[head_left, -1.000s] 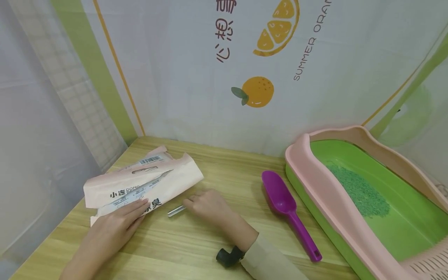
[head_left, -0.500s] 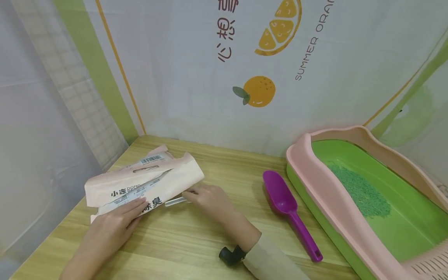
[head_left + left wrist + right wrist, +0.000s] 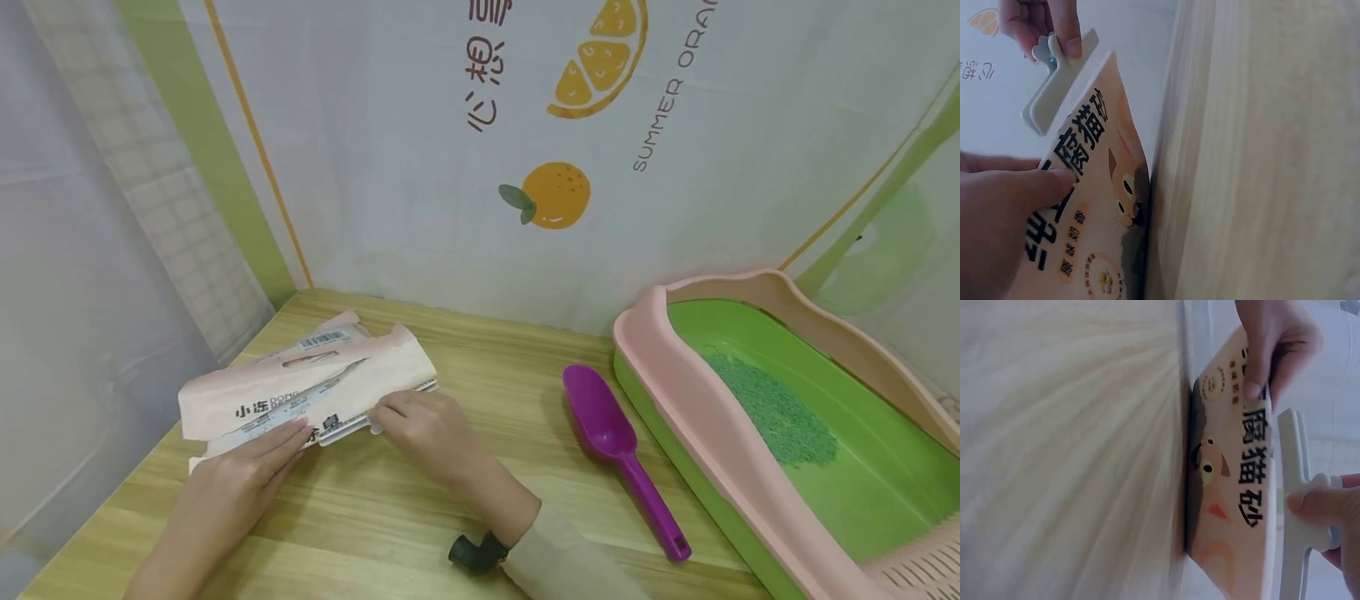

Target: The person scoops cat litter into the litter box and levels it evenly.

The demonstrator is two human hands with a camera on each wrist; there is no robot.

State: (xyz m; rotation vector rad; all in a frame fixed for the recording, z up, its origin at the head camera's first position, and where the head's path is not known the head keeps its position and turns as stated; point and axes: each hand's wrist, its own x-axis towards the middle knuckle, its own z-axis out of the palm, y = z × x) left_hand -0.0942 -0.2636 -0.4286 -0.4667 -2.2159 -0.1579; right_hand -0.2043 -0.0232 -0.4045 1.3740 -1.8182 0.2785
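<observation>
A pink-and-white cat litter bag (image 3: 386,367) lies at the left of the table, its near top edge folded over. My left hand (image 3: 243,479) grips that edge, with the thumb on the printed front (image 3: 1104,181) and the other fingers over the other side. My right hand (image 3: 431,429) pinches the levers of a long pale bag clip (image 3: 1054,103) between thumb and fingers. The clip's long bars run along the bag's edge, slightly parted. Whether the edge lies between them I cannot tell. In the right wrist view the clip (image 3: 1297,544) is right beside the bag.
A purple scoop (image 3: 618,450) lies right of my right hand. Beyond it stands a green litter box (image 3: 870,508) with a pink rim (image 3: 705,408), holding green litter pellets (image 3: 772,408). A printed curtain (image 3: 420,183) hangs behind the wooden table (image 3: 390,533).
My right hand has brought the bag clip left and up against the bag's near edge and turned it lengthwise along it. My left hand has stayed on the bag.
</observation>
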